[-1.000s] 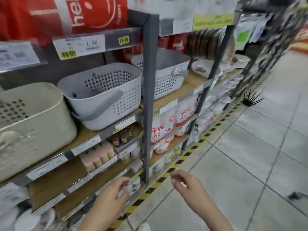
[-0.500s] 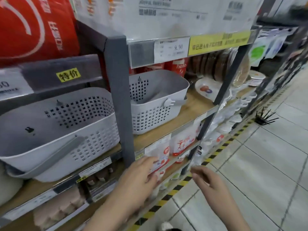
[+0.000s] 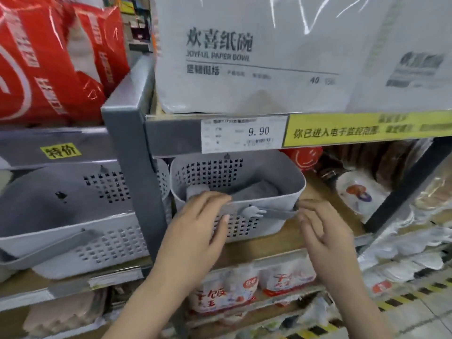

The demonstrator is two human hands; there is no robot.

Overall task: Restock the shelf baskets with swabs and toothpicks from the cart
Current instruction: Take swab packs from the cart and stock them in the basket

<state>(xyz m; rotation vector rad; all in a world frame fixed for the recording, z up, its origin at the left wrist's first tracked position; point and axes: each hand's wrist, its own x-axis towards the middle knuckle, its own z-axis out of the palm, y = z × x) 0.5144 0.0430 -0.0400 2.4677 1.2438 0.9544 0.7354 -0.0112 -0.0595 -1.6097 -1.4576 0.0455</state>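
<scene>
A grey perforated basket point(image 3: 266, 167) stands on the wooden shelf, right of the grey upright post. My left hand point(image 3: 195, 231) holds its front rim, with the fingers over the edge and the thumb against the front wall. My right hand point(image 3: 322, 231) is at the basket's front right corner with loosely bent fingers, touching the end of the folded-down grey handle point(image 3: 276, 213). What lies inside the basket is unclear. A second, larger grey basket point(image 3: 61, 204) sits to the left of the post. No swabs, toothpicks or cart are in view.
The grey post point(image 3: 137, 172) stands between the two baskets. Packs of paper bowls point(image 3: 256, 57) and red packs point(image 3: 49, 69) fill the shelf above. Paper plates point(image 3: 357, 194) lie right of the basket, packaged goods point(image 3: 220, 292) on the shelf below, and a floor strip point(image 3: 415, 302) at lower right.
My view moved closer and up to the right-hand basket. Both hands rose from below the shelf edge to the basket's front; the left one took hold of the rim.
</scene>
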